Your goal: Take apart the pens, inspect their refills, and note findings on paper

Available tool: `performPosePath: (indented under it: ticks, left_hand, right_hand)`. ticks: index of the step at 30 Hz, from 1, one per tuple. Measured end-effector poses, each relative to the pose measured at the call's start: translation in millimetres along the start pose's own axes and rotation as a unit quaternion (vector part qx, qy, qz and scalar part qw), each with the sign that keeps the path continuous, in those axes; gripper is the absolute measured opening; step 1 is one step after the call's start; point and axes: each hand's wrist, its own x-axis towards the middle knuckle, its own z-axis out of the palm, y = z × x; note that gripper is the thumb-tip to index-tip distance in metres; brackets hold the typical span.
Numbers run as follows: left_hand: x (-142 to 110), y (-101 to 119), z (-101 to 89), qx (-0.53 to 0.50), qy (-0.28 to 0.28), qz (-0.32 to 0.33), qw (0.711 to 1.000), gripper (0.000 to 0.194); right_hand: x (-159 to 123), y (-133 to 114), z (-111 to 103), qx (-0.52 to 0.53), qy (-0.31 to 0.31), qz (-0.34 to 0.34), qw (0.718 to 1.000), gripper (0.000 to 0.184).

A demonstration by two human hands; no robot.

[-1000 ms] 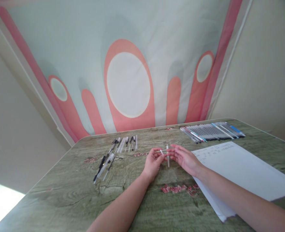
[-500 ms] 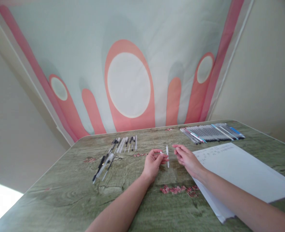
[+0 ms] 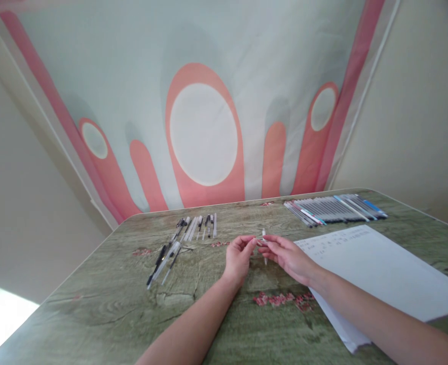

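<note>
My left hand [image 3: 237,259] is closed in a pinch, and a small whitish piece shows at its fingertips; its kind is too small to tell. My right hand [image 3: 289,257] meets it from the right, thumb and fingers closed together at the same spot. Whatever the right fingertips grip is hidden. A white pen [image 3: 264,232] lies lengthwise on the table behind the fingers, its middle covered by them. Under the right forearm is a white sheet of paper [image 3: 376,274] with handwriting near its far edge.
At the left lie loose pens and clear pen parts [image 3: 173,249], with several more [image 3: 193,228] behind them. A row of thin grey pen refills [image 3: 323,209] spans the back right. The wood-patterned table [image 3: 106,304] reaches a printed backdrop [image 3: 204,195].
My right hand has moved left from beside the white pen to my left fingertips, and its fingers have closed there. My left hand has hardly moved. The white pen is now more covered.
</note>
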Motion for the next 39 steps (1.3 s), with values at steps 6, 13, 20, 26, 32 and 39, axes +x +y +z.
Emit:
performPosePath:
  ticks: [6, 13, 20, 26, 32, 39]
  left_hand:
    - [-1, 2, 1.5, -0.012, -0.006, 0.019, 1.0, 0.026]
    - [0, 3, 0.2, -0.021, 0.001, 0.032, 0.999, 0.025]
    - [-1, 4, 2.1, -0.024, -0.004, 0.014, 1.0, 0.026]
    - [-8, 9, 7.9, -0.031, -0.014, 0.009, 0.999, 0.025]
    - [-10, 12, 9.9, -0.004, -0.028, -0.001, 1.0, 0.029]
    - [-9, 9, 6.8, 0.004, -0.056, -0.006, 0.998, 0.029]
  right_hand:
    - [-5, -1, 4, -0.023, -0.029, 0.007, 0.999, 0.017]
    - [-7, -1, 5, -0.046, -0.034, 0.025, 0.998, 0.021]
    - [-9, 1, 8, -0.027, -0.028, 0.017, 0.999, 0.021]
    - [-11, 1, 13, -0.019, -0.013, 0.008, 1.0, 0.022]
    - [-11, -1, 15, -0.012, 0.004, 0.001, 1.0, 0.021]
    - [-8, 2, 11, -0.016, 0.016, -0.001, 1.0, 0.024]
